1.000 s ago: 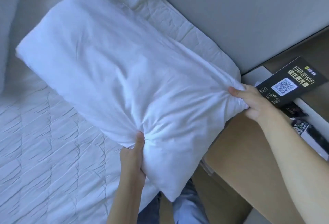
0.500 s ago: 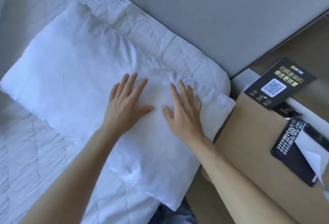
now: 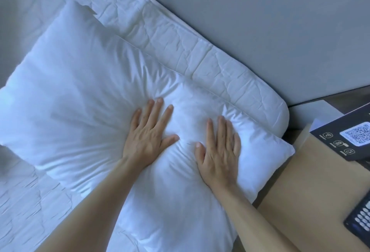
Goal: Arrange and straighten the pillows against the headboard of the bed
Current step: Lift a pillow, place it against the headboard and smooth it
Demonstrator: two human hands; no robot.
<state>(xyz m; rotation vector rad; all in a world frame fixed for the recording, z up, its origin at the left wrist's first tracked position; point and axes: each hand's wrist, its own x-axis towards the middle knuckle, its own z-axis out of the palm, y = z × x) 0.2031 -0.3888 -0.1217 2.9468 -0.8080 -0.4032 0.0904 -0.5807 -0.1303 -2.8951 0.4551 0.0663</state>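
Note:
A plump white pillow (image 3: 84, 99) lies flat on the bed, its long side running along a creased white pad (image 3: 180, 55) at the foot of the grey headboard (image 3: 250, 21). My left hand (image 3: 149, 135) presses palm down into the pillow's middle, fingers spread. My right hand (image 3: 219, 147) presses flat beside it, nearer the pillow's right end. Both palms sink into the filling and hold nothing.
A tan bedside table (image 3: 312, 181) stands right of the bed. On it lie a black card with a QR code (image 3: 348, 139) and a dark remote control (image 3: 360, 219). The wrinkled white bedsheet (image 3: 26, 201) spreads at the lower left.
A second ago both hands gripped the lifted pillow's edges. They laid it down by the headboard, let go, and now press deeper into it with flat palms.

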